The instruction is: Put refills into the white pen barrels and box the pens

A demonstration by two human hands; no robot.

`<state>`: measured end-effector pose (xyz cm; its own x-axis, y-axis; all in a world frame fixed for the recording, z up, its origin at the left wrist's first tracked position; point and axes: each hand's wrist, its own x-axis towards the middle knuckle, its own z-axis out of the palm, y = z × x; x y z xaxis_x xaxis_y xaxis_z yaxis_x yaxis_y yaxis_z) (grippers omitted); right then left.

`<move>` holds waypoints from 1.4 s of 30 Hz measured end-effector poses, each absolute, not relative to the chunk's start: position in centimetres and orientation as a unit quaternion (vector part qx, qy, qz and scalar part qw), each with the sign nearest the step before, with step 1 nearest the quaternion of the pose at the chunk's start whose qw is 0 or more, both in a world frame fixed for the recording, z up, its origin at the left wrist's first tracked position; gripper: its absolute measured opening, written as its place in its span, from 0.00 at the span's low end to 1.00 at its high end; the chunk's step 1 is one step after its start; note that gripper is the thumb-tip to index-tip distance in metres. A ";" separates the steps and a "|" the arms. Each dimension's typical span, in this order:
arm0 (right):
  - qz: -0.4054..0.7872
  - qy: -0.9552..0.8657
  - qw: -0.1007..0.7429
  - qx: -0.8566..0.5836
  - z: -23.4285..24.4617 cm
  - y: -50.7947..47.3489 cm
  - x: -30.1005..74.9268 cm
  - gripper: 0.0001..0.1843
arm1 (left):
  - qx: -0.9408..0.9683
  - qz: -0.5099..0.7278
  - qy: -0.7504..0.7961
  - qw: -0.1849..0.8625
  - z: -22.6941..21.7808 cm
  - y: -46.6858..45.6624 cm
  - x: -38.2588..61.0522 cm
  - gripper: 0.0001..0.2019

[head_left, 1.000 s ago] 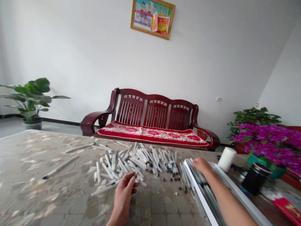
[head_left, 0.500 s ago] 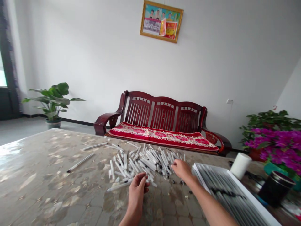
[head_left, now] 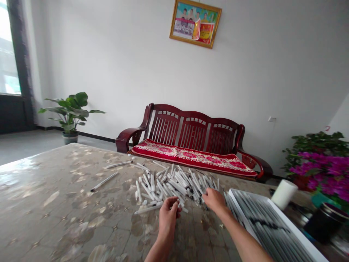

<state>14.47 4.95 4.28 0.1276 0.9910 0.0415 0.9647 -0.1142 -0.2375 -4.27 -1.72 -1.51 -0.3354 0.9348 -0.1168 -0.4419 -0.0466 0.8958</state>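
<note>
A heap of whitish, translucent pen barrels (head_left: 174, 183) lies on the patterned tabletop (head_left: 68, 211), some with dark tips. At the heap's near edge is my left hand (head_left: 169, 213), its fingers curled and the thumb close to the forefinger. Anything pinched there is too small to make out. My right hand (head_left: 214, 200) reaches down at the right edge of the heap with fingers bent together. Its fingertips are partly hidden, so I cannot see what they hold. Beside my right forearm stands a white box (head_left: 293, 222) filled with rows of slim grey pens.
Two single pens (head_left: 104, 182) lie apart, left of the heap. Beyond the box are a white roll (head_left: 284, 194), a dark cup (head_left: 325, 222) and purple flowers (head_left: 324, 171). A red wooden bench (head_left: 188, 127) stands behind the table, a potted plant (head_left: 71, 114) at the far left.
The whole view has turned slightly left, so everything sits further right. My right hand has lowered slightly at the heap's edge, covering small black pieces seen before. My left hand keeps its curled pose.
</note>
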 end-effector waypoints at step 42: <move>-0.050 -0.744 -0.048 -0.665 4.2 -0.1 12.8 0.17 | 0.090 0.698 0.371 0.606 -0.5 -1.9 -4.2 0.07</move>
